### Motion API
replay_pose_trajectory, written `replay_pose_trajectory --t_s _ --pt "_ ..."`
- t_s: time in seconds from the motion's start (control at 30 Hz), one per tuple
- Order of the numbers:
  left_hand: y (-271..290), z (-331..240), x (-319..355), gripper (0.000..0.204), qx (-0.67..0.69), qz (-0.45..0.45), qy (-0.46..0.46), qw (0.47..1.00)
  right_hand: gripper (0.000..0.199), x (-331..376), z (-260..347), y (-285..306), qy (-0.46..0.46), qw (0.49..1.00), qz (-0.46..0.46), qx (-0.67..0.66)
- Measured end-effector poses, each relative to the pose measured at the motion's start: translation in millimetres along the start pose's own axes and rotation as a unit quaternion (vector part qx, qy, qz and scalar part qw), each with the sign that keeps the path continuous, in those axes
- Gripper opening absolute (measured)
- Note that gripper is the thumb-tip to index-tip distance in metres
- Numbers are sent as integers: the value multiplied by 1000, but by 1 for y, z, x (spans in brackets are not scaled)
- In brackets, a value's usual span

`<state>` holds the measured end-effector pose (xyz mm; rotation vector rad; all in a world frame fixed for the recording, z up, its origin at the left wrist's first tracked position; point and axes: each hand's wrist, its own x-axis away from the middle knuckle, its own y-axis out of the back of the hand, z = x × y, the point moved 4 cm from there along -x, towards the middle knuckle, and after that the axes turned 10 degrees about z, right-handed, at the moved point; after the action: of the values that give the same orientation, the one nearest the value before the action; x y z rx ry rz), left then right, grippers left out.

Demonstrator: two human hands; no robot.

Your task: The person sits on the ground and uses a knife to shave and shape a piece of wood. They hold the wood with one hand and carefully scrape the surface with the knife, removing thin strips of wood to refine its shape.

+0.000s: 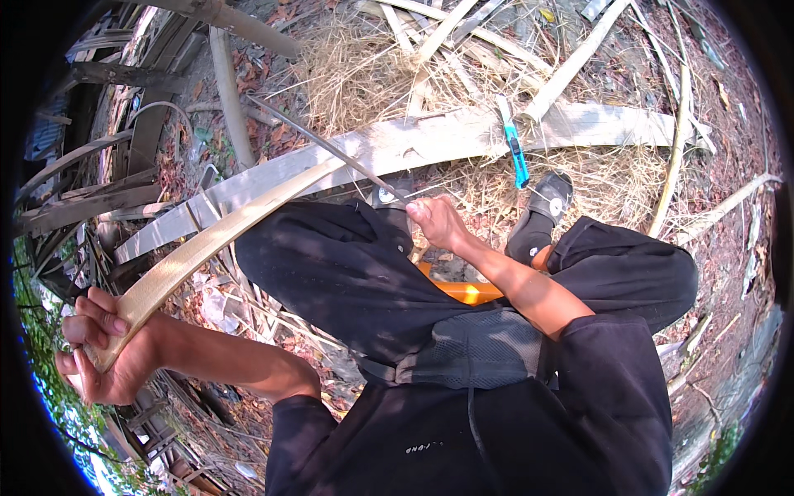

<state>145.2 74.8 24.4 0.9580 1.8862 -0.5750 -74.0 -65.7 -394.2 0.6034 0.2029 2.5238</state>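
Note:
My left hand [107, 347] is raised at the far left, its fingers closed round the near end of a long pale bamboo strip [207, 240]. The strip slants up to the right over my knee. In front of my lap my right hand [438, 221] is closed on a long thin grey metal tool [318, 142], a blade edge-on or a rod; which one I cannot tell. Its grip is hidden in my fist. The tool runs up to the left and crosses the strip's far end. A turquoise utility knife [516, 155] rests across a pale plank [447, 136] beyond my feet.
My shoes [550, 194] are near the plank, legs bent wide. Under me shows an orange seat edge [467, 292]. Straw shavings [351, 78] and bamboo poles [575, 62] lie beyond. Stacked wood [107, 198] fills the left side; a branch [728, 211] lies at right.

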Motion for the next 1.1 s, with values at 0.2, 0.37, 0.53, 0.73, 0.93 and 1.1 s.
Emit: replay_pose_trajectory --t_s 0.2,0.37,0.53,0.73,0.93,1.1 --pt "-2 1 -1 6 3 12 13 1000 71 5 -67 -1 -138 988 -1 63" --pt "-3 -6 -3 5 35 44 -3 998 65 -10 -51 28 -75 996 36 14" --pt "-20 7 1 6 1 6 -1 1000 62 -10 -5 40 72 981 -89 -155" --pt "-18 3 4 16 -29 -33 10 999 62 -3 39 39 123 980 -93 -126" --pt "-21 0 11 18 -150 -122 -5 981 64 12 99 49 228 965 -38 -121" --pt "-35 -3 13 16 -262 -204 -3 943 61 24 111 43 217 962 -41 -162"
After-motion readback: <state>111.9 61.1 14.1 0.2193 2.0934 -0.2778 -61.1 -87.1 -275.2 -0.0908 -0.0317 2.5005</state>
